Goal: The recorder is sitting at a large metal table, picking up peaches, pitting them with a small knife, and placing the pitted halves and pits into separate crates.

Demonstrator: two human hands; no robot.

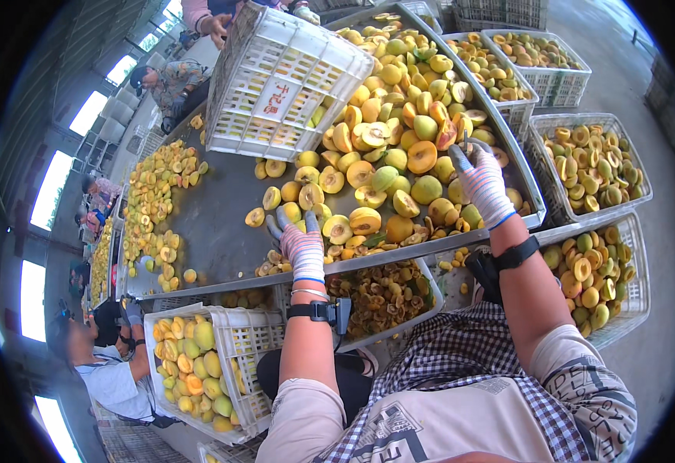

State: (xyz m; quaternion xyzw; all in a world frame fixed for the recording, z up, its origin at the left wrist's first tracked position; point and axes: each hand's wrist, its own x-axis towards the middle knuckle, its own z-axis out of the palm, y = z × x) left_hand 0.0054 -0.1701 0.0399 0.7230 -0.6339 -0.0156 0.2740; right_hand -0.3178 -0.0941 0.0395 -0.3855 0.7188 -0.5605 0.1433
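Halved yellow peaches (376, 135) lie heaped on a grey metal table (222, 212), with a few whole-looking ones among them. My left hand (301, 243), in a striped glove with grey fingertips, rests at the near edge of the heap, its fingers apart and nothing in them. On the right side of the heap is my right hand (482, 181), gloved alike, its fingers drawn around a thin dark tool (465, 140) whose tip points up. Most of that tool is hidden. Across the table, a co-worker's hand (216, 29) holds a white plastic crate (291, 73) tilted over the heap.
Crates of peaches, including one crate (592, 123), stand along the right. Below the table edge are a crate of dark scraps (388, 305) and a tilted peach crate (253, 363) at left. A person (114, 370) sits beside it. A second heap (152, 208) covers the table's left.
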